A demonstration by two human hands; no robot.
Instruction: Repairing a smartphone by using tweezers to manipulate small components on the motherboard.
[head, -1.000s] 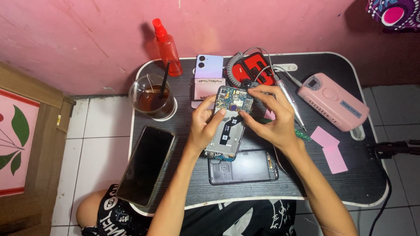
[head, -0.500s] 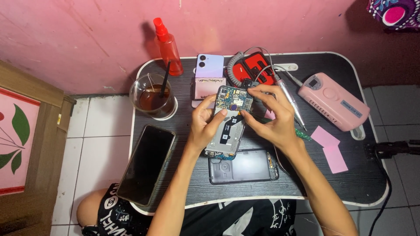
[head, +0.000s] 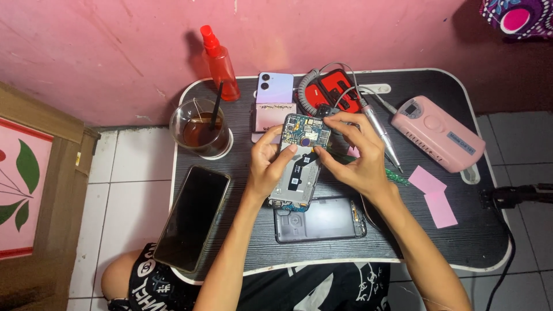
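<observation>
Little has shifted: the left hand (head: 269, 167) still grasps the opened phone (head: 299, 161) mid-desk (head: 461, 242), right hand (head: 354, 155) fingertips still pinching at its circuit board.

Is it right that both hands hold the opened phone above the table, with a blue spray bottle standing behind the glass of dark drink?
Not quite: the spray bottle is red, not blue, as the head view shows. The rest holds: the left hand and right hand hold the opened phone above the table, and the bottle stands behind the glass of dark drink.
</observation>
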